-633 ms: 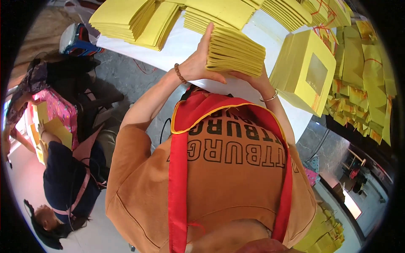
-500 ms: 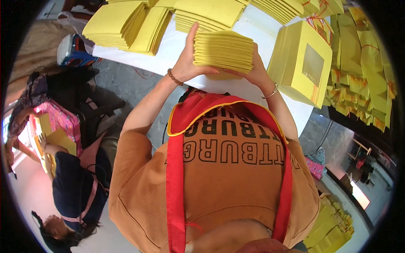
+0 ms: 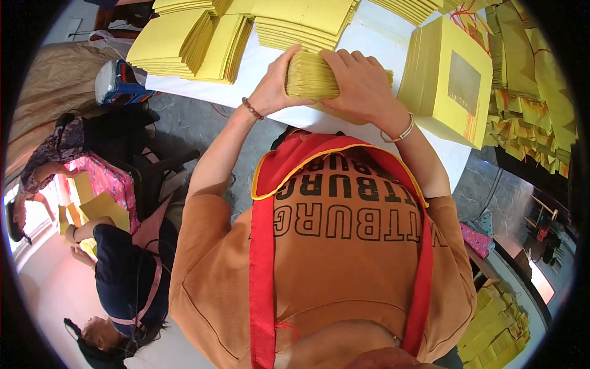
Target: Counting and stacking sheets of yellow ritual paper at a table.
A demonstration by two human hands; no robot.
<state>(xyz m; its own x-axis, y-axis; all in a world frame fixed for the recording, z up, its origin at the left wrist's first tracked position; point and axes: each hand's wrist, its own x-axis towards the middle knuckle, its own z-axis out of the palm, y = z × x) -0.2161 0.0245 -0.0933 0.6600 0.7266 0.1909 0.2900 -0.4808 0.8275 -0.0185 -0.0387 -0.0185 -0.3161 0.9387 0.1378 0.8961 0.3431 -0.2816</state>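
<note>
Between my hands, at the near edge of the white table [image 3: 261, 64], is a thick stack of yellow folded papers [image 3: 312, 75], its layered edges facing me. My left hand [image 3: 274, 85] grips its left end, thumb low and fingers reaching up the side. Across its right part lies my right hand [image 3: 364, 87], fingers bent over the top and thumb below. That hand hides much of the stack's right half; a bit of layered edge shows past the knuckles. Just beyond sits another yellow stack [image 3: 305, 21]. Whether the held stack rests on the table cannot be told.
More yellow stacks [image 3: 169, 42] lie at the table's far left. To the right stands a large yellow block [image 3: 424, 80] with a grey window panel. Red-tied yellow bundles [image 3: 531, 80] fill the far right. At left, another person [image 3: 126, 270] handles yellow sheets.
My right hand has moved from the stack's right end onto its top and front, fingers now folded over it. My left hand keeps its hold. The view has shifted slightly.
</note>
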